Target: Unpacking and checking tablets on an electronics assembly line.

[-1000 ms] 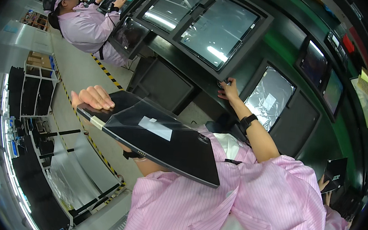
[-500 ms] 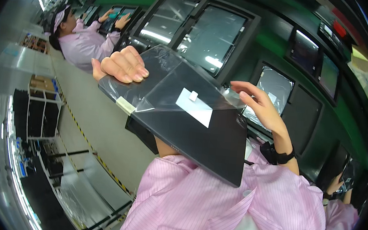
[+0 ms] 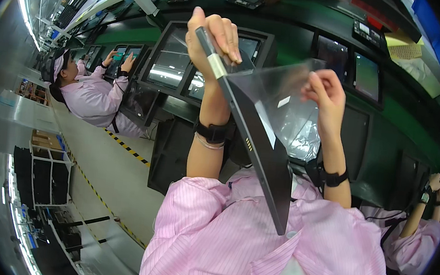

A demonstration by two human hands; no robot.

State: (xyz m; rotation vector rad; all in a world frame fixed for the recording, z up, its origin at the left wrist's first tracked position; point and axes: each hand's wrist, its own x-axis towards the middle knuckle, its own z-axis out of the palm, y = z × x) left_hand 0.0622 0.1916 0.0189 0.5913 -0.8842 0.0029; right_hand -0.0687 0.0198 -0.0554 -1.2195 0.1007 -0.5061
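My left hand (image 3: 216,41) is closed around the upper end of a thin black tablet (image 3: 258,152), which stands steeply tilted, nearly edge-on, in front of my chest. A pale strip of tape (image 3: 217,65) wraps the tablet's edge just below that hand. Lying on the tablet's flat face is a white label (image 3: 265,123). A clear plastic film (image 3: 280,85) stands away from the face, still joined near the taped end. On its free side, my right hand (image 3: 327,92) pinches the film between thumb and curled fingers.
Beyond my hands runs a green workbench (image 3: 294,52) with black trays (image 3: 167,53) holding screens. A film-covered panel (image 3: 304,140) lies under my right forearm. A co-worker (image 3: 89,88) sits at the left; another person's arms (image 3: 419,210) show at the right. Striped floor tape (image 3: 129,147) crosses the aisle.
The tablet has turned from face-up to nearly edge-on, its left-hand end rising and moving right. The film has lifted away from its face as my right hand closed on it and moved up.
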